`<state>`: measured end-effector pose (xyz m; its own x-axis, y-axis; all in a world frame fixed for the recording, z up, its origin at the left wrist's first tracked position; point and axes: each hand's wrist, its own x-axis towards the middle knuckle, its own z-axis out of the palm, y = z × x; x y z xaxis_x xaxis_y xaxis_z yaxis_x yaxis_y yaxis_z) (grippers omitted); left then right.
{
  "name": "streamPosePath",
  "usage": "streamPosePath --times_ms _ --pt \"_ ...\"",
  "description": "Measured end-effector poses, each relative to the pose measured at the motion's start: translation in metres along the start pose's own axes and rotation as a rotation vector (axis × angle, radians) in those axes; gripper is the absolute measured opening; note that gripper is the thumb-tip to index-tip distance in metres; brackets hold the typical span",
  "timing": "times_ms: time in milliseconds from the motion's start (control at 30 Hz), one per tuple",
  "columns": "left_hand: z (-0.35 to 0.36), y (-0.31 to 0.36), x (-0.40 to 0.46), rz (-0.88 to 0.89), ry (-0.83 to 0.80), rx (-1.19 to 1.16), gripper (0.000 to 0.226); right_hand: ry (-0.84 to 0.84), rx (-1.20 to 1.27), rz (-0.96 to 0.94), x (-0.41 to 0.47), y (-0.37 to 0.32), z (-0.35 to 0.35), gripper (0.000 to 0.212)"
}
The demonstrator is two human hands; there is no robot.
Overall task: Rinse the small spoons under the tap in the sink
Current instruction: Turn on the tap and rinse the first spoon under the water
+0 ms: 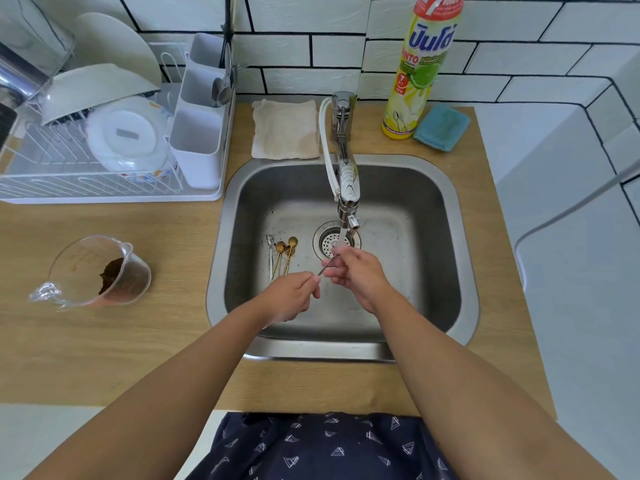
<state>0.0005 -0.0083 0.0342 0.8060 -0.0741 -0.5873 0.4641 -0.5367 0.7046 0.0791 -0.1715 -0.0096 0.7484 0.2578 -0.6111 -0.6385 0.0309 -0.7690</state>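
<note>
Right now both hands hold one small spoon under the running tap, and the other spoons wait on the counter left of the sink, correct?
Not quite. The head view shows the other spoons lying inside the sink, on its floor left of the drain, not on the counter. The rest holds: the left hand and right hand hold one small spoon under the running tap.

The dish soap bottle (420,69) by the tap carries blue Thai brand lettering, "INTO" in red below it, and a red badge reading "7 in 1 NEW". The measuring cup (98,271) shows faint, unreadable markings.
</note>
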Motion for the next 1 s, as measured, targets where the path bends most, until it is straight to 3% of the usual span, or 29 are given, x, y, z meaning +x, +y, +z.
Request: streamPosePath --times_ms 100,167,233,300,433,500,533,667,800,900,1000 --pt "0.003 -0.001 0.001 0.009 0.045 0.049 0.043 -0.016 0.054 -0.024 -0.001 -0.001 0.005 0.024" --pt "0.002 -0.001 0.000 0.004 0.038 0.034 0.045 -0.020 -0.009 -0.060 -0.002 0.000 0.006 0.031" --pt "0.002 -0.002 -0.002 -0.001 0.008 -0.027 0.046 0.026 -0.053 -0.078 -0.002 -0.002 0.004 0.018" --pt "0.001 -0.002 -0.004 -0.001 -0.035 -0.112 0.045 0.093 -0.026 -0.058 0.000 -0.004 0.001 0.023" --pt "0.003 0.000 -0.004 -0.028 -0.071 -0.317 0.033 -0.001 -0.039 -0.062 -0.002 -0.005 0.000 0.013" --pt "0.004 0.001 -0.005 -0.040 -0.084 -0.368 0.029 -0.016 -0.129 -0.091 -0.004 -0.004 0.004 0.020" --pt "0.005 0.001 -0.005 -0.039 -0.095 -0.373 0.028 0.008 -0.135 -0.096 -0.004 -0.004 0.005 0.013" --pt "0.002 0.000 -0.006 -0.037 -0.110 -0.346 0.029 0.055 -0.057 -0.026 -0.004 -0.008 0.002 0.027" --pt "0.000 -0.001 -0.006 -0.059 -0.092 -0.357 0.028 -0.006 -0.308 -0.094 -0.007 -0.006 0.009 0.013" --pt "0.000 -0.001 -0.007 -0.086 -0.123 -0.432 0.027 0.122 -0.128 -0.058 -0.004 -0.009 0.009 0.025" --pt "-0.008 -0.003 -0.009 -0.148 -0.173 -0.570 0.026 -0.013 0.045 0.010 -0.004 -0.012 0.001 0.028"
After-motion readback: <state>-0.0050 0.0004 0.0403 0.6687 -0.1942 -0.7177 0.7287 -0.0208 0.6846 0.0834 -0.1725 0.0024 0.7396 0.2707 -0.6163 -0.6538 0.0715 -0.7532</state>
